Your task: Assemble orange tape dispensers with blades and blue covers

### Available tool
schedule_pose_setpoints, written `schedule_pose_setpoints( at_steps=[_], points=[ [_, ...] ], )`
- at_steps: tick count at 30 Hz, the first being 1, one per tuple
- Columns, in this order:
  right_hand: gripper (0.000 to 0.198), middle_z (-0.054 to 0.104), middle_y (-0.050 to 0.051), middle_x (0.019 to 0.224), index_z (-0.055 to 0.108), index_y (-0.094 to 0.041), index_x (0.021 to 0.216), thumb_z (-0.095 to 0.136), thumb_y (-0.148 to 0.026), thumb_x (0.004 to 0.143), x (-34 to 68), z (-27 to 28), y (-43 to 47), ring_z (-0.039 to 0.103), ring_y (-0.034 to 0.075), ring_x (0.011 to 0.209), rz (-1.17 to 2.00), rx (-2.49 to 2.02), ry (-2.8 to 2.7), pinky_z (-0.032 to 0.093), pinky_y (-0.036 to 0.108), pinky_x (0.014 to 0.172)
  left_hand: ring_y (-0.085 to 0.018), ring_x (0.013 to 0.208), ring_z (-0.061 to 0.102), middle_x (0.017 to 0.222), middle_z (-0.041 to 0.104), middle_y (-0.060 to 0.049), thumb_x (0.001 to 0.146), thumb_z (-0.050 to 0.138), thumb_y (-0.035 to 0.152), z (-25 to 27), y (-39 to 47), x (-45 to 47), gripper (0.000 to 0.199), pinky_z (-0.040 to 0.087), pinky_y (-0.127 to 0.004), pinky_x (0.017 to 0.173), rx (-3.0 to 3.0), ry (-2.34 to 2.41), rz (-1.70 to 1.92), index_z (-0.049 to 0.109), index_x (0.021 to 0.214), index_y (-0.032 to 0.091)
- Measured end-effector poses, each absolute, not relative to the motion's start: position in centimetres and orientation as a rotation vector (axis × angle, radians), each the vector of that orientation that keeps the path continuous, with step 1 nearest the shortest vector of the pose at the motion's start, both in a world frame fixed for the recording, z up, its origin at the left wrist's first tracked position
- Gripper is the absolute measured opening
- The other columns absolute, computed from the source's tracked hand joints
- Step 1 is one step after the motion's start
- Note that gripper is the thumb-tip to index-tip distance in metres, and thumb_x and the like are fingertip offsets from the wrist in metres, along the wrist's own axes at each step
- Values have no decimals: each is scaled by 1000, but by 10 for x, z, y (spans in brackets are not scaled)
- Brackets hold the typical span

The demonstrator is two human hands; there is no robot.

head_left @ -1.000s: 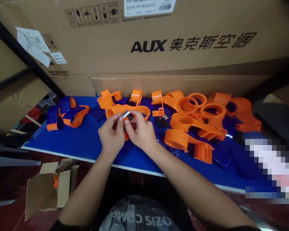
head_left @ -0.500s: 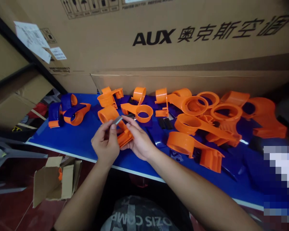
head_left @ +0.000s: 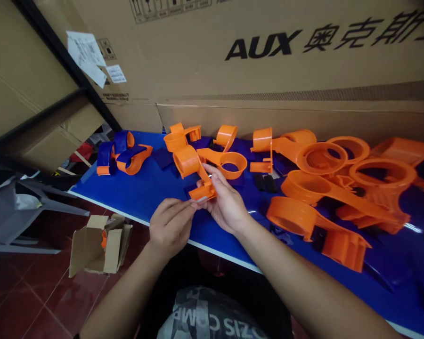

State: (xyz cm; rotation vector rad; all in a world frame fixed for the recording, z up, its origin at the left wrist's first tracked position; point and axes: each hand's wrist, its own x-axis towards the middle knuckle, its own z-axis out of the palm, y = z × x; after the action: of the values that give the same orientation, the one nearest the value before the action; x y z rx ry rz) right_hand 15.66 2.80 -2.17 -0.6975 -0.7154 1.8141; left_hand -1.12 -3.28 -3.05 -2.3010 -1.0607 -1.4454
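My right hand (head_left: 228, 205) is closed around the handle end of an orange plastic tape dispenser (head_left: 186, 161), whose round hub points away from me. My left hand (head_left: 171, 228) pinches with its fingertips at the dispenser's near end. A thin, pale metallic strip (head_left: 202, 200), which looks like a cutter blade, lies along that end by the left fingertips. Whether it is seated in the plastic I cannot tell. Just behind the held piece, another orange dispenser (head_left: 207, 155) rests on the blue table (head_left: 134, 188).
Several orange dispenser bodies (head_left: 291, 216) crowd the table's right side among dark blue parts. Blue-and-orange dispensers (head_left: 132, 162) sit at the left. A large AUX carton (head_left: 198, 61) stands behind. An open cardboard box (head_left: 88, 249) and a grey chair (head_left: 7, 207) are on the floor at left.
The strip, held up between both hands before, is now down at the dispenser's near end. My left hand has lowered, and the dispenser shows more fully. The view has shifted left.
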Motion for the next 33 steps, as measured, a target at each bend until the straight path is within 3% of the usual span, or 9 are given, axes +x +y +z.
schedule_pose_setpoints(
  at_steps=[13,22,29,33],
  points=[
    [47,62,0,90,70,-33,135,66,-61,98,151,-24,20,52,13,68,1856,-705,-668,47,24,63,-24,112,70,125,80,-9,95,69,8,-36,-27,-14,35,62,-46,99,-2599,-1243,-1189,70,128,21],
    [59,66,3,98,65,-32,142,62,-43,84,156,-22,21,59,19,81,1978,-529,-567,51,29,70,-26,113,63,121,68,-15,99,61,11,-31,-24,-7,38,59,-44,95,-2541,-1393,-1091,69,135,19],
    [51,67,-1,97,65,-37,141,71,-43,91,150,-23,23,62,14,75,1867,-696,-624,50,24,62,-28,115,61,122,63,-15,100,62,20,-28,-21,-1,32,58,-44,96,-2534,-1504,-1028,71,131,18],
    [46,67,-2,93,66,-35,139,71,-47,94,150,-19,25,66,15,73,1771,-727,-652,58,29,64,-28,116,63,126,61,-15,98,68,36,-22,-23,-1,52,58,-46,99,-2476,-1501,-1115,59,148,21]
  ],
)
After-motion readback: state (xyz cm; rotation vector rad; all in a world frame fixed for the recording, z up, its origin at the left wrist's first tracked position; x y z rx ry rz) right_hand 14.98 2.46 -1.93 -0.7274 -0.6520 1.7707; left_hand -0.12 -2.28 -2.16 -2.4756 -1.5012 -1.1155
